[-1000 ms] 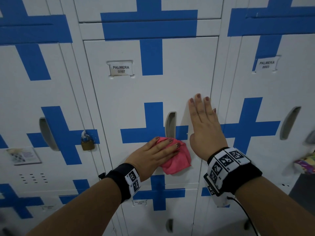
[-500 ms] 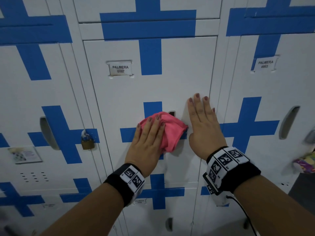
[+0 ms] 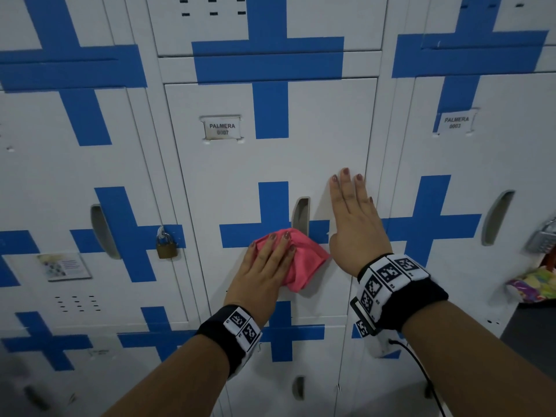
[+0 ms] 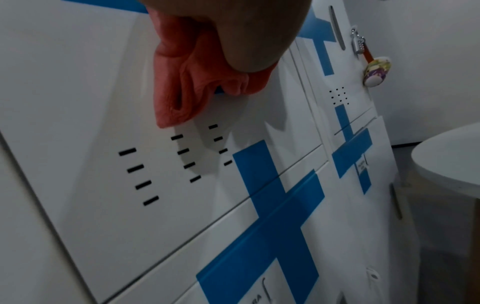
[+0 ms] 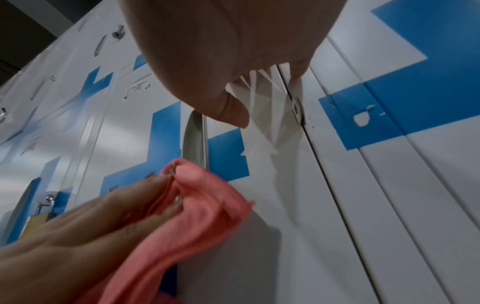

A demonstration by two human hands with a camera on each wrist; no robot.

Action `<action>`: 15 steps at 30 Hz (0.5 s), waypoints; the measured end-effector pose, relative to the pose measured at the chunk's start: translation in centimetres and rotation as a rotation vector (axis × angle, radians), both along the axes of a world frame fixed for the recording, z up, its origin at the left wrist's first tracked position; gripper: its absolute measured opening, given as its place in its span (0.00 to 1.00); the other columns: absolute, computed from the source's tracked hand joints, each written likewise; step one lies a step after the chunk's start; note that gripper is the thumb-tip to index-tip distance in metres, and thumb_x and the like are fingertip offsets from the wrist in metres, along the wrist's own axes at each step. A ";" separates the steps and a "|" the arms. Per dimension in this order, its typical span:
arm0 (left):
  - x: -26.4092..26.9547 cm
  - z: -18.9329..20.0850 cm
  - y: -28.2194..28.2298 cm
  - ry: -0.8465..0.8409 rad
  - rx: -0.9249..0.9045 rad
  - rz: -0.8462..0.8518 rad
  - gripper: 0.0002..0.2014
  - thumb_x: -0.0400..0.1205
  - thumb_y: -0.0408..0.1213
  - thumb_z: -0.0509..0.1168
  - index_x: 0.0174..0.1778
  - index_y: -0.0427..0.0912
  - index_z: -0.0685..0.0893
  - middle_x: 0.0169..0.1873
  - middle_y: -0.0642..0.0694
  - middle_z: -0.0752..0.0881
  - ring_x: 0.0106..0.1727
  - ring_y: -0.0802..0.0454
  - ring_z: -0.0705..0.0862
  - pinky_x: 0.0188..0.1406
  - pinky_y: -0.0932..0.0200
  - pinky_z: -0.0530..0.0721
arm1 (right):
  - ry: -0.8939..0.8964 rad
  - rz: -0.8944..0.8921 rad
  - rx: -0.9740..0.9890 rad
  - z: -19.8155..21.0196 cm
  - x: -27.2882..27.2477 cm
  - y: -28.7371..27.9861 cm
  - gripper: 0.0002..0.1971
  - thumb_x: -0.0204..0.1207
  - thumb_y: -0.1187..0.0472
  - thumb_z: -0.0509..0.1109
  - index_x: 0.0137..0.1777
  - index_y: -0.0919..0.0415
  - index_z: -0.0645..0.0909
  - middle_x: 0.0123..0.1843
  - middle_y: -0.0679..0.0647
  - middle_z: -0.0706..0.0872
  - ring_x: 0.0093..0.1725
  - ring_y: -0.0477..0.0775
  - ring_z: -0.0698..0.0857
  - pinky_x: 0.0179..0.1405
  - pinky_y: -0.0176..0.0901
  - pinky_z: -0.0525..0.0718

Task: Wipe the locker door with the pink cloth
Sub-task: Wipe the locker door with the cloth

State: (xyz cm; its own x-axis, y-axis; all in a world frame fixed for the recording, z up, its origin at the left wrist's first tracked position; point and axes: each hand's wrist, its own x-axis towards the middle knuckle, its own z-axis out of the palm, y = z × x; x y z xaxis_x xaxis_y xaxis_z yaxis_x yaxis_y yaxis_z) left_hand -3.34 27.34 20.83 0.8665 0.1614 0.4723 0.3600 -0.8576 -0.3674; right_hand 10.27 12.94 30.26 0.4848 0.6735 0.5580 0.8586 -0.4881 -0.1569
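Mid-wipe on locker door (image 3: 270,164), cloth at the handle.
Your left hand (image 3: 264,272) presses the pink cloth (image 3: 301,260) flat, fingers straight, just below the recessed handle (image 3: 301,215). Right hand (image 3: 355,224) lies flat and empty beside it, bracing the door. Unwiped panel lies mostly above; left hand is the one on it.

The pink cloth (image 3: 301,260), bunched and creased, lies pressed flat against the shut white locker door (image 3: 270,164) marked with a blue cross, just below the recessed handle slot (image 3: 301,215) and over the cross's right arm, its lower corner hanging loose.
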 end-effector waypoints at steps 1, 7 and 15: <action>-0.2 -0.3 -0.1 0.026 -0.002 0.003 0.44 0.69 0.34 0.70 0.81 0.43 0.57 0.82 0.41 0.54 0.82 0.39 0.51 0.80 0.36 0.48 | 0.009 0.000 0.001 0.1 -0.1 0.0 0.49 0.69 0.70 0.62 0.81 0.54 0.31 0.79 0.45 0.23 0.81 0.53 0.30 0.82 0.56 0.46; -1.6 -1.4 -1.6 0.337 -0.007 0.019 0.38 0.82 0.34 0.55 0.82 0.44 0.38 0.81 0.42 0.34 0.80 0.41 0.31 0.70 0.40 0.23 | 0.060 0.019 0.014 0.5 -0.3 -0.4 0.47 0.70 0.71 0.60 0.82 0.52 0.33 0.82 0.45 0.28 0.82 0.51 0.33 0.81 0.56 0.47; -2.7 -4.8 -1.1 0.540 0.008 0.040 0.36 0.84 0.37 0.55 0.82 0.43 0.39 0.83 0.41 0.39 0.82 0.39 0.37 0.69 0.38 0.24 | 0.072 0.030 -0.011 0.6 -0.6 -1.0 0.45 0.72 0.71 0.57 0.82 0.53 0.34 0.83 0.45 0.30 0.82 0.49 0.34 0.80 0.53 0.45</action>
